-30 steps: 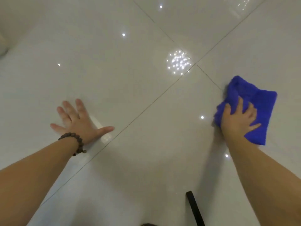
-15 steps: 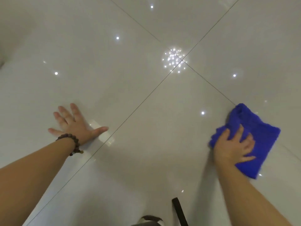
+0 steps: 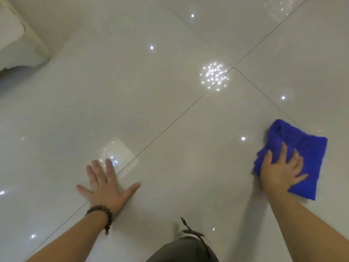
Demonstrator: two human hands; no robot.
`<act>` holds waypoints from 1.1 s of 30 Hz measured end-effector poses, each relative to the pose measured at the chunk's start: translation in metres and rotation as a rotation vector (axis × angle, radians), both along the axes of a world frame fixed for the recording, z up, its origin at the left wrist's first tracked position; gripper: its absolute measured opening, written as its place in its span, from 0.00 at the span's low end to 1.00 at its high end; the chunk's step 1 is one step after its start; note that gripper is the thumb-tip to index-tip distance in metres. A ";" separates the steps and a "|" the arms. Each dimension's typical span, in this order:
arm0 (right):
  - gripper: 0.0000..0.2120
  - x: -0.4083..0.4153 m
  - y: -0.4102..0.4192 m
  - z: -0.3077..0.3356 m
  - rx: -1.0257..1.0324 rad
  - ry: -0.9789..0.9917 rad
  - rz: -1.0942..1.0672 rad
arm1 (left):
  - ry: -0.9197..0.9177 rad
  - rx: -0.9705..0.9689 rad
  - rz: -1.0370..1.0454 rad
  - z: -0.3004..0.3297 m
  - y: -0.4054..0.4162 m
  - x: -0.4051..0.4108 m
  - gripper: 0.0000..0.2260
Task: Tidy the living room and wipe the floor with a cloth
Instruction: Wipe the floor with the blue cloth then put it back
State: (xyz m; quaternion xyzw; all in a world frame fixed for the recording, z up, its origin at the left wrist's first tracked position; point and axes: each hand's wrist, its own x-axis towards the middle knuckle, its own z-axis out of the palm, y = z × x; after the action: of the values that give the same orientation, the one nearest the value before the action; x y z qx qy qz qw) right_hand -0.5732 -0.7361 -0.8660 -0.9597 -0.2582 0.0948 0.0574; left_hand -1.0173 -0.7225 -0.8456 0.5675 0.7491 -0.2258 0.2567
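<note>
Right hand (image 3: 281, 171) lies flat with spread fingers pressing the folded blue cloth (image 3: 302, 148) onto the glossy tiled floor (image 3: 170, 91), right of the tile-joint crossing; nothing curled round it. Left hand (image 3: 107, 186) is splayed wide and flat on the floor across a diagonal joint, beaded bracelet (image 3: 103, 212) at the wrist, holding nothing. Pale furniture edge (image 3: 18, 40) at the top-left corner, possibly a sofa, too cropped to tell.

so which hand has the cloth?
The right hand, fingers spread and pressing on the blue cloth. The left hand, with the bead bracelet, lies flat on bare floor.
</note>
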 end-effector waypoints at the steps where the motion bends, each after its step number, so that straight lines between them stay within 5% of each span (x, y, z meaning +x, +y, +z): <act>1: 0.31 -0.029 0.005 0.000 0.002 -0.006 -0.008 | -0.016 0.020 -0.010 -0.004 -0.001 0.000 0.53; 3: 0.29 -0.113 0.003 -0.002 0.056 -0.068 0.291 | -0.051 0.046 -0.002 -0.007 -0.001 0.000 0.50; 6: 0.26 -0.237 -0.026 -0.009 0.087 -0.084 1.183 | -0.145 0.154 0.032 -0.007 -0.004 -0.008 0.39; 9: 0.27 -0.231 0.017 -0.010 0.146 -0.087 1.719 | -0.188 0.259 0.076 -0.005 -0.003 -0.027 0.38; 11: 0.27 -0.192 0.068 -0.020 0.171 -0.148 1.488 | -0.149 0.276 0.109 -0.004 0.001 -0.045 0.40; 15: 0.28 -0.180 0.142 -0.010 0.039 -0.034 0.533 | -0.112 0.278 0.208 -0.005 0.014 -0.079 0.46; 17: 0.28 -0.252 0.145 -0.009 0.037 -0.039 0.666 | -0.117 0.294 0.234 -0.005 0.021 -0.088 0.45; 20: 0.28 -0.352 0.124 -0.016 0.009 -0.045 1.349 | -0.129 0.329 0.295 -0.007 0.036 -0.100 0.40; 22: 0.28 -0.346 0.143 -0.015 -0.023 -0.086 1.641 | -0.092 0.316 0.315 -0.008 0.048 -0.110 0.40; 24: 0.29 -0.301 0.183 -0.020 0.050 -0.160 1.615 | -0.063 0.279 0.330 -0.009 0.063 -0.120 0.42; 29: 0.30 -0.262 0.256 -0.016 0.000 -0.068 0.860 | -0.050 0.117 0.385 -0.009 0.106 -0.125 0.55; 31: 0.29 -0.322 0.246 -0.017 0.011 -0.088 0.911 | -0.059 0.087 0.398 -0.010 0.110 -0.126 0.58; 33: 0.29 -0.377 0.225 -0.022 0.068 -0.082 1.255 | -0.057 0.080 0.403 -0.011 0.111 -0.124 0.58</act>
State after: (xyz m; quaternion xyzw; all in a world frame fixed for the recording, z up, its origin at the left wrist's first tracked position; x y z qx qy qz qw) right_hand -0.9504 -0.5111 -0.8875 -0.6259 -0.7770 0.0653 0.0114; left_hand -1.1418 -0.6120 -0.8569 0.4220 0.8483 -0.1237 0.2950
